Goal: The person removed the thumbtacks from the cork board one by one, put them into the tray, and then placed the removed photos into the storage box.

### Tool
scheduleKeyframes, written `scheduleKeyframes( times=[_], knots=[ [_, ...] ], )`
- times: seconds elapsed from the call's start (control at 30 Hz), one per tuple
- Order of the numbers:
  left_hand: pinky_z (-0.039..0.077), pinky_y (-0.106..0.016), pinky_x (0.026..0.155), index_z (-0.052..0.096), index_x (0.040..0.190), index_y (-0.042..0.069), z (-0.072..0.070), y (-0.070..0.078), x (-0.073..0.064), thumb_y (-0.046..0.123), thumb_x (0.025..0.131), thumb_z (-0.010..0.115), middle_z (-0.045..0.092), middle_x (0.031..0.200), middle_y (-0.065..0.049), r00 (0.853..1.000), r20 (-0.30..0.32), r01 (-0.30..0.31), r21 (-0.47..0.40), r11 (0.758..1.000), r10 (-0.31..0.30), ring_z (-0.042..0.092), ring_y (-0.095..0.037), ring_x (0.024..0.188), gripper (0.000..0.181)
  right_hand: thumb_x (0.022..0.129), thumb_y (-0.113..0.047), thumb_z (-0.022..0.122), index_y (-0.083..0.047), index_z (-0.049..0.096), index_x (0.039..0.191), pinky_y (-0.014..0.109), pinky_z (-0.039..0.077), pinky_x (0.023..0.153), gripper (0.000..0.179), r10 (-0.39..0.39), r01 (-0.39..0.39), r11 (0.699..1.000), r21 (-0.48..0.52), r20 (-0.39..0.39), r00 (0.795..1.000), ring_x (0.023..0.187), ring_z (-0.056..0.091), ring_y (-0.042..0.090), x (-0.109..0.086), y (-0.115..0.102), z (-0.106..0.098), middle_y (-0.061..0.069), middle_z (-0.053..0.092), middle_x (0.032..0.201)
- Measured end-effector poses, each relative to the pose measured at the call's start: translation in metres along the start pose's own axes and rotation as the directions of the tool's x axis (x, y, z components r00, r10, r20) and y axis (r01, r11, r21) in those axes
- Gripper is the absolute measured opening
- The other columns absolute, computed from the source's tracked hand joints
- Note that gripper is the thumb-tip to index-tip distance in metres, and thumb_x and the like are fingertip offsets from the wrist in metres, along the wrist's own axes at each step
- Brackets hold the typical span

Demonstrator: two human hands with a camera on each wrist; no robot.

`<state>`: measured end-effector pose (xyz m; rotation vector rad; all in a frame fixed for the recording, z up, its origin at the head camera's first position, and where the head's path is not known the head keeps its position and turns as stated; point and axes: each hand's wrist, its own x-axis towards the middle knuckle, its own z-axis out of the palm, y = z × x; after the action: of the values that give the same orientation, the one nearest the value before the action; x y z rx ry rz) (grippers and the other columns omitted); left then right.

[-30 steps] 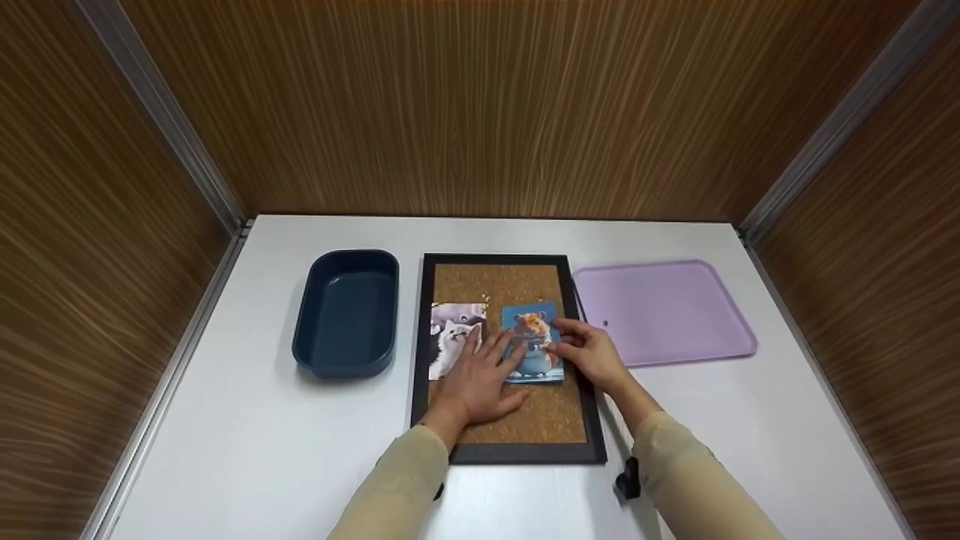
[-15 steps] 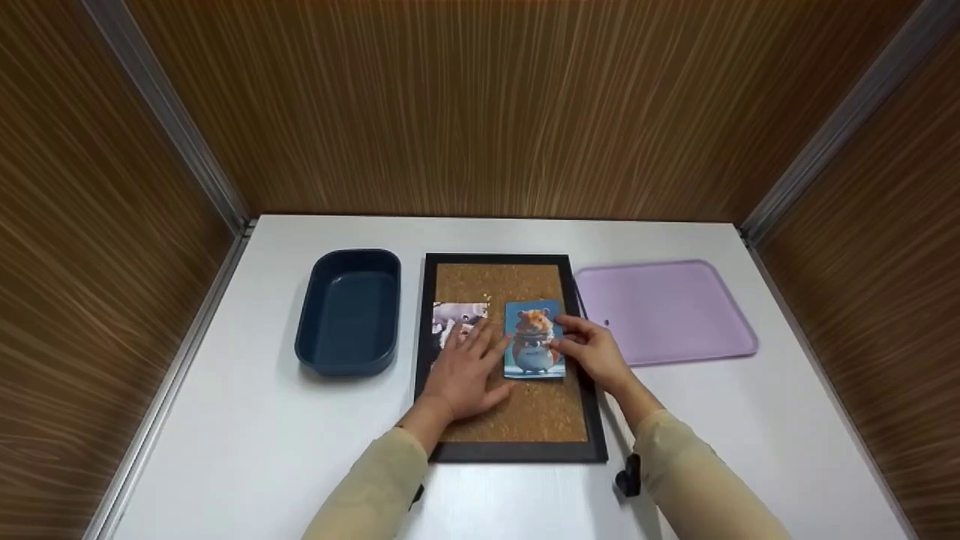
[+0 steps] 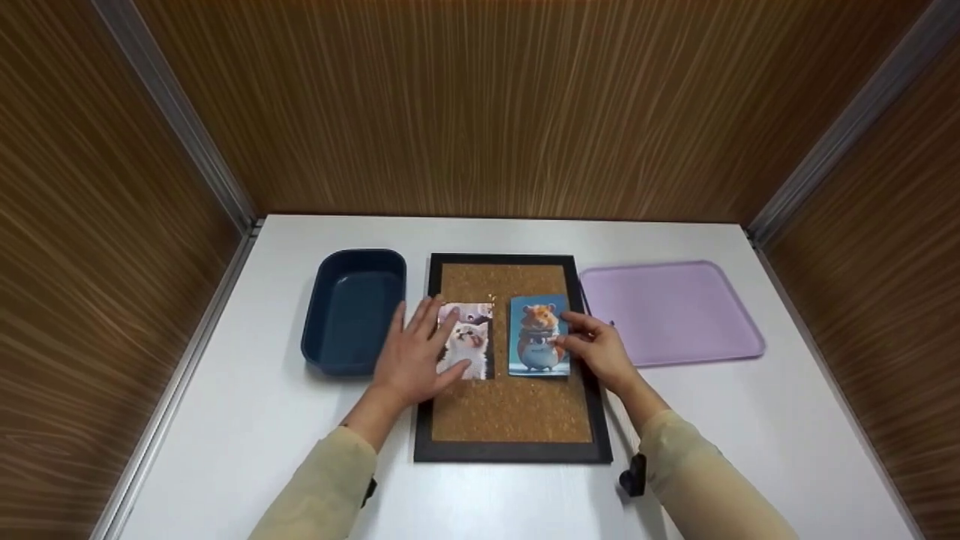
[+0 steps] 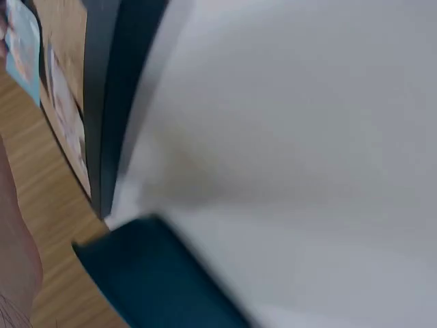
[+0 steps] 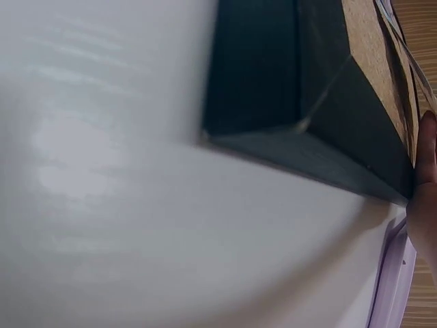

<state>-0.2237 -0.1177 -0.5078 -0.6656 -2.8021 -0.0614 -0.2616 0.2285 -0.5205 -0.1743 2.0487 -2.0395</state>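
Fingers of the right hand (image 3: 601,358) pinch the right edge of the hamster card (image 3: 536,341), with index finger and thumb both at that edge. Fingers of the left hand (image 3: 409,361) are straight and spread apart, the index finger and thumb reaching over the cat card (image 3: 475,339); whether they touch it cannot be told.

Both cards are upright to the viewer and lie over the middle of the cork board (image 3: 510,416), cat at left and hamster at right, with a strip of cork between them. Right-wrist view: a thin sheet edge stands slightly clear of the cork, near the fingers. Left-wrist view: the left hand shows only in part, at the picture's edge.

Black frame (image 3: 514,452) surrounds the cork. To its left stands a dark blue tub (image 3: 352,322), its right rim partly behind the left fingertips; just beside the frame on the right lies a purple tray (image 3: 675,315). All rest on a white table (image 3: 217,435), enclosed by wood-grain walls (image 3: 480,105). Pale sleeves (image 3: 315,480) cover both forearms.
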Motion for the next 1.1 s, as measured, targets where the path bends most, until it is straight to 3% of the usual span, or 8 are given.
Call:
scheduleKeyframes(
  times=[0.23, 0.4, 0.5, 0.8, 1.1],
  knots=[
    [0.016, -0.060, 0.113, 0.035, 0.152, 0.019, -0.007, -0.031, -0.014, 0.073, 0.089, 0.037, 0.028, 0.157, -0.015, 0.997, -0.053, 0.048, -0.013, 0.999, -0.049, 0.026, -0.031, 0.144, 0.084, 0.090, 0.005, 0.064, 0.010, 0.045, 0.139, 0.039, 0.056, 0.078, 0.053, 0.017, -0.017, 1.000, 0.000, -0.020, 1.000, 0.098, 0.065, 0.027, 0.003, 0.005, -0.001, 0.035, 0.050, 0.122],
    [0.015, -0.060, 0.113, 0.034, 0.153, 0.018, -0.009, -0.049, -0.027, 0.075, 0.087, 0.038, 0.028, 0.157, -0.015, 0.995, -0.038, 0.086, -0.022, 0.996, -0.087, 0.025, -0.032, 0.144, 0.087, 0.090, 0.006, 0.064, 0.011, 0.042, 0.140, 0.041, 0.055, 0.083, 0.055, 0.049, -0.049, 0.999, -0.003, 0.001, 0.999, 0.100, 0.062, 0.029, 0.002, -0.008, 0.003, 0.040, 0.046, 0.126],
    [0.014, -0.059, 0.114, 0.032, 0.153, 0.018, -0.010, -0.058, -0.034, 0.077, 0.087, 0.038, 0.026, 0.158, -0.015, 0.994, -0.011, 0.113, -0.003, 0.994, -0.113, 0.023, -0.032, 0.145, 0.089, 0.090, 0.007, 0.062, 0.014, 0.039, 0.140, 0.034, 0.057, 0.077, 0.055, 0.026, -0.026, 1.000, -0.013, 0.006, 1.000, 0.097, 0.064, 0.026, 0.003, -0.009, 0.004, 0.042, 0.045, 0.124],
    [0.013, -0.060, 0.114, 0.031, 0.154, 0.018, -0.014, -0.078, -0.048, 0.074, 0.087, 0.043, 0.025, 0.158, -0.016, 0.986, 0.014, 0.164, 0.017, 0.986, -0.165, 0.022, -0.033, 0.145, 0.089, 0.091, 0.002, 0.064, 0.011, 0.042, 0.140, 0.062, 0.047, 0.086, 0.054, 0.019, -0.019, 0.997, -0.076, -0.011, 1.000, 0.097, 0.058, 0.026, 0.003, -0.018, 0.008, 0.039, 0.049, 0.124],
    [0.011, -0.059, 0.114, 0.029, 0.154, 0.017, -0.016, -0.097, -0.066, 0.077, 0.086, 0.038, 0.021, 0.159, -0.017, 0.971, 0.056, 0.233, 0.016, 0.972, -0.233, 0.020, -0.034, 0.146, 0.091, 0.091, 0.002, 0.063, 0.012, 0.041, 0.140, 0.061, 0.046, 0.078, 0.054, -0.023, 0.025, 0.995, -0.093, 0.017, 1.000, 0.094, 0.061, 0.025, 0.007, -0.025, 0.014, 0.040, 0.049, 0.124]
  ],
)
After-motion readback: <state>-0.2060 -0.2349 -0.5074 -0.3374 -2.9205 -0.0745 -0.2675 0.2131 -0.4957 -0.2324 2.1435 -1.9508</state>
